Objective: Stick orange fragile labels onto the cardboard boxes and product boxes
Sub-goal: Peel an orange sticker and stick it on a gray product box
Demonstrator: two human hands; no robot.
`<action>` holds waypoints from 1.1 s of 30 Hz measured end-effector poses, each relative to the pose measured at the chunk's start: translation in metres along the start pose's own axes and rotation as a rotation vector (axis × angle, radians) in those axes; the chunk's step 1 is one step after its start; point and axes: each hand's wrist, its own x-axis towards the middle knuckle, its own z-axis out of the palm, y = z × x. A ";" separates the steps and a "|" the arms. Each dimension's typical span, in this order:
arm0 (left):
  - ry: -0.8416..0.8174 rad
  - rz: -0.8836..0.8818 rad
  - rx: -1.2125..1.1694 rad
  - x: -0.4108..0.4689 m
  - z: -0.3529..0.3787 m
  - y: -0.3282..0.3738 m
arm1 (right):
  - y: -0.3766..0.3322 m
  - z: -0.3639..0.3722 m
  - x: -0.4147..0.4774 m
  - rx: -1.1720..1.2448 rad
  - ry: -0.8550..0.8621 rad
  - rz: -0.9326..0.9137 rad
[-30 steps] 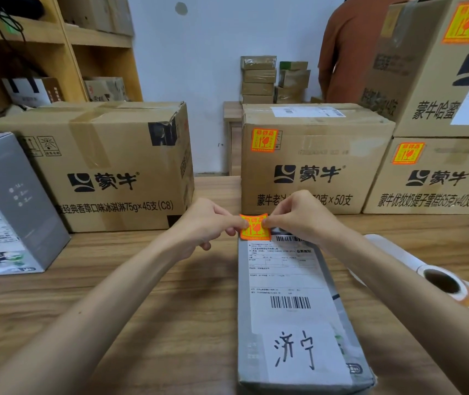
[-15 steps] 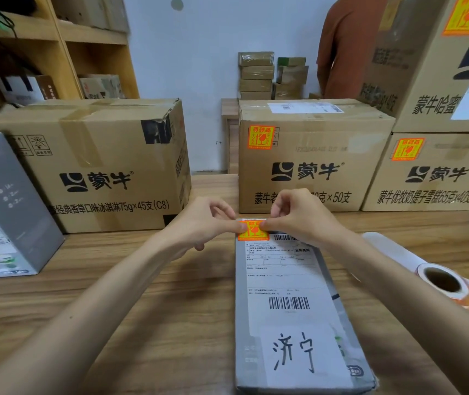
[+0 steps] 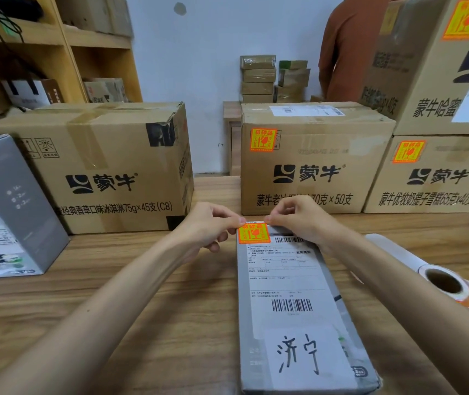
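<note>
An orange fragile label (image 3: 253, 232) lies on the far left corner of the grey product box (image 3: 293, 309), which rests flat on the wooden table. My left hand (image 3: 210, 226) pinches the label's upper left corner. My right hand (image 3: 296, 218) pinches its upper right corner. The box carries a white shipping label and a handwritten slip. Three cardboard boxes at the back right bear orange labels: the middle one (image 3: 307, 166), the right one (image 3: 432, 178) and the one stacked on top (image 3: 438, 67). The left cardboard box (image 3: 108, 166) shows no orange label.
A roll of labels (image 3: 445, 282) with its backing strip lies to the right of my right arm. A second grey product box (image 3: 8, 206) stands at the left. Wooden shelves rise at the back left. A person in an orange top (image 3: 347, 49) stands behind the boxes.
Both hands have lowered the orange label from just above the grey box's far end onto its top face. The camera has tilted slightly.
</note>
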 end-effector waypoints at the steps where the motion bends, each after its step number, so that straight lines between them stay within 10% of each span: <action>1: 0.003 0.009 0.008 -0.002 0.000 0.000 | 0.000 -0.001 -0.001 0.007 -0.002 -0.006; 18: -0.205 0.019 -0.005 -0.023 -0.006 -0.007 | 0.006 -0.002 -0.020 -0.122 -0.079 -0.049; 33: -0.010 0.015 -0.030 -0.021 0.007 -0.014 | 0.010 0.003 -0.016 -0.065 0.050 0.008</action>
